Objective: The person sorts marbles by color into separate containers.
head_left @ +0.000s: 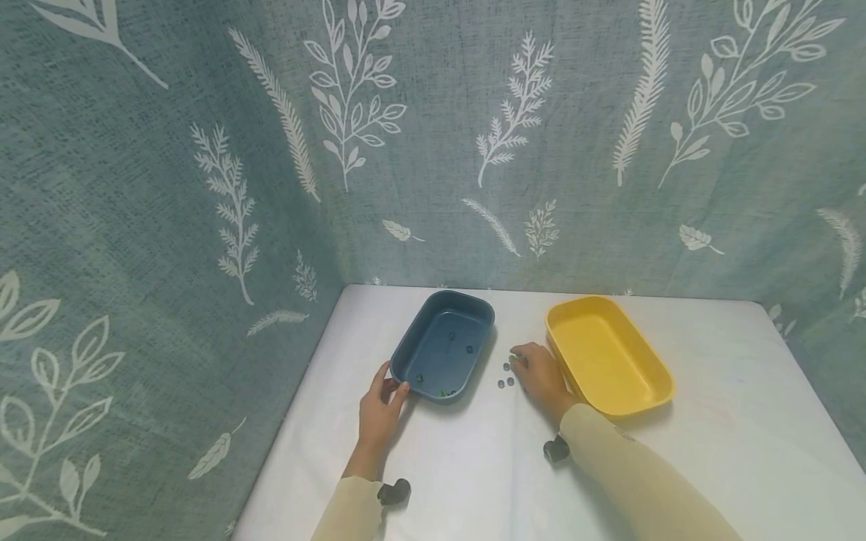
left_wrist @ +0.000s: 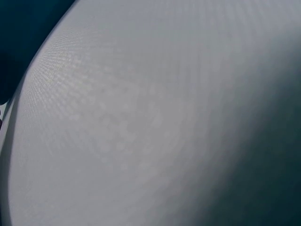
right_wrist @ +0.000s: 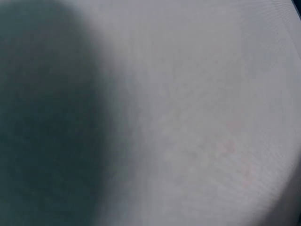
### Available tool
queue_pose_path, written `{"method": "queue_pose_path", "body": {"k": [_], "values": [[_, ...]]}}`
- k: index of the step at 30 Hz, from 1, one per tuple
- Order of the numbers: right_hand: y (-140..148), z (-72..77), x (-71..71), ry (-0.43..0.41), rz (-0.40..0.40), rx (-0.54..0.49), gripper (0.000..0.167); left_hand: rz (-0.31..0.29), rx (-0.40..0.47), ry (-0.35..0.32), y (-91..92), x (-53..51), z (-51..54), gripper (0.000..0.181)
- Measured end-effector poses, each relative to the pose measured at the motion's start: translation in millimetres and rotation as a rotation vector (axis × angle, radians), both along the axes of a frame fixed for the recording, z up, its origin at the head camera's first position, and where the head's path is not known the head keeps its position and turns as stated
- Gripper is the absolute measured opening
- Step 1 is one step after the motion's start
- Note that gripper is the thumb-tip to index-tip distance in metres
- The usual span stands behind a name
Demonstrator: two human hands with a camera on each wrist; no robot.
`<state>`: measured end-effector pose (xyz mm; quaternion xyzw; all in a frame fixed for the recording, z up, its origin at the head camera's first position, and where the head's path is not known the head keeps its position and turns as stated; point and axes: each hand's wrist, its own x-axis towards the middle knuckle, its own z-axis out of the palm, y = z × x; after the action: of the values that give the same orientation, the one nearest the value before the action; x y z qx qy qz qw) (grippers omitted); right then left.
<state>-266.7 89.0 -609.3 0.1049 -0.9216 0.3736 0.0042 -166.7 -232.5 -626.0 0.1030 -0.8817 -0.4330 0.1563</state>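
Observation:
In the head view my left hand [head_left: 380,412] grips the near left corner of a blue tray [head_left: 443,347], thumb at its near rim and fingers along its left side. Several small dark pieces and a bit of green lie scattered inside. To the right, my right hand [head_left: 539,373] is low over the white cloth, thumb and forefinger pinched at a small greenish bead [head_left: 512,359], partly hidden. Beside these fingertips lie a few small dark beads [head_left: 501,384]. Both wrist views show mostly blurred white cloth, with the blue tray's edge [left_wrist: 23,42] at upper left in the left one.
A yellow tray [head_left: 605,353] stands just right of my right hand, with no pieces visible in it. White cloth [head_left: 467,481] covers the table. Patterned green-blue curtains [head_left: 433,150] hang behind and along the left side.

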Motion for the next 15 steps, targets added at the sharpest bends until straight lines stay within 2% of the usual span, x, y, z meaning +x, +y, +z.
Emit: {"method": "queue_pose_path", "body": {"k": [8,15], "values": [[1.4,-3.2,-0.4,0.023,0.015,0.018,0.03,0.004,-0.001,-0.013,1.1,-0.3,-2.5,0.066],[-0.7,-2.2,0.6,0.05,0.037,0.032,0.029,0.003,0.004,-0.005,1.4,0.9,2.1,0.067]]}}
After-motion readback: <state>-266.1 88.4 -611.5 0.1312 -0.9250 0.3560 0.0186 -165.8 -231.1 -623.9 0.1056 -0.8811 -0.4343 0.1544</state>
